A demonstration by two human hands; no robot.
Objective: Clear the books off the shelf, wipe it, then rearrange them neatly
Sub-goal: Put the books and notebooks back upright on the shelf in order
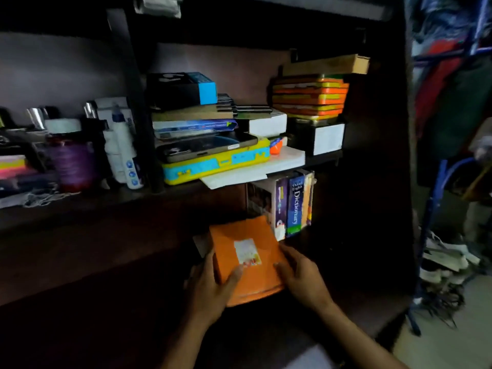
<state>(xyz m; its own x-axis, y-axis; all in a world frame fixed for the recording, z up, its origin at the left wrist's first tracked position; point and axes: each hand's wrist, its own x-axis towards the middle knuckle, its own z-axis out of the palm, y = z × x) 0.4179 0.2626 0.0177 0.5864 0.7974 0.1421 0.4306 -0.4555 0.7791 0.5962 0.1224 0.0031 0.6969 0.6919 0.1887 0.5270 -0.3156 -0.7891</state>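
A stack of books [246, 258] lies before upright books [292, 203], under the cluttered shelf [133, 194].

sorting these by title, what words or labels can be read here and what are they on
"Oxford English Dictionary": spine of the blue book standing upright on the lower shelf.
Purple book beside it: spine print too blurred.
Orange book held in both hands: sticker label unreadable.
White bottle: print too small.

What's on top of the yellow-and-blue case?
A dark tablet lies flat on the yellow-and-blue case, with books stacked above. The case's top face is mostly covered.
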